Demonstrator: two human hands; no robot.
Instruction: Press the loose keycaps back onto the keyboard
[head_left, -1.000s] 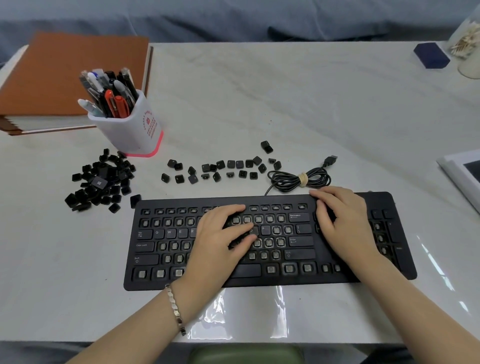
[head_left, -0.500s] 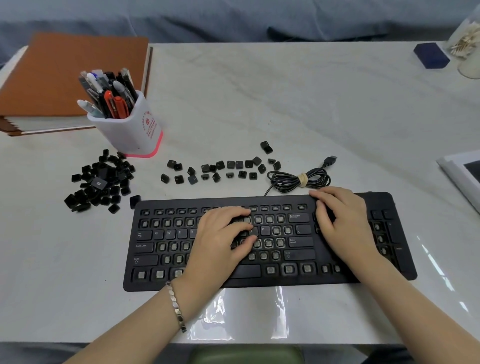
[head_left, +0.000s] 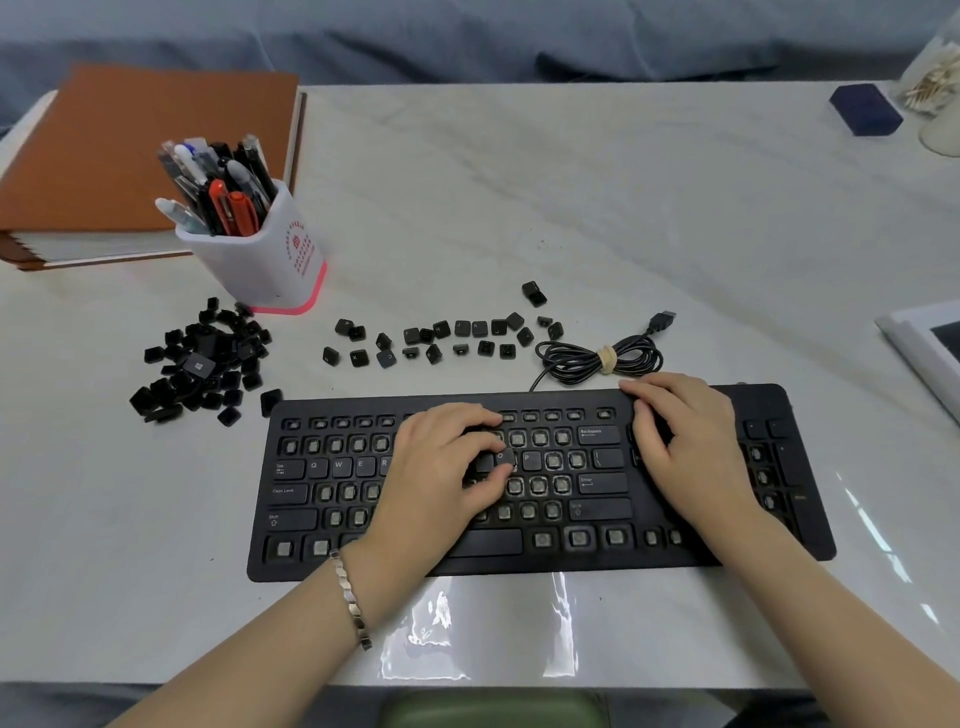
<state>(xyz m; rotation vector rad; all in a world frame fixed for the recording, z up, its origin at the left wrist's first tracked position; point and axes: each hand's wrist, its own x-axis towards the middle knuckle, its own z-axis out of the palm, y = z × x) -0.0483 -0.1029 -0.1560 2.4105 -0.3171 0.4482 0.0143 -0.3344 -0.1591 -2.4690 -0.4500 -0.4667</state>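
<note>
A black keyboard (head_left: 802, 519) lies near the table's front edge with many bare switch posts. Q, W, E, R, P, Backspace, Enter and some others carry caps. My left hand (head_left: 441, 478) lies over the keyboard's middle, its index finger and thumb curled round the O keycap (head_left: 501, 457) just left of P. My right hand (head_left: 685, 441) rests on the keyboard's right part with its fingers bent over the top edge, holding nothing. Loose black keycaps lie in a spread-out row (head_left: 441, 340) behind the keyboard and in a pile (head_left: 202, 358) to the left.
A coiled USB cable (head_left: 602, 358) lies behind the keyboard. A white pen holder (head_left: 260, 249) and a brown notebook (head_left: 130, 156) stand at the back left. A dark blue box (head_left: 865, 109) and a jar (head_left: 935, 88) are at the back right, a white frame (head_left: 924, 343) at the right edge.
My left hand's fingers have drawn in from stretched out across the keys to curled round the O keycap. The right hand has stayed where it was.
</note>
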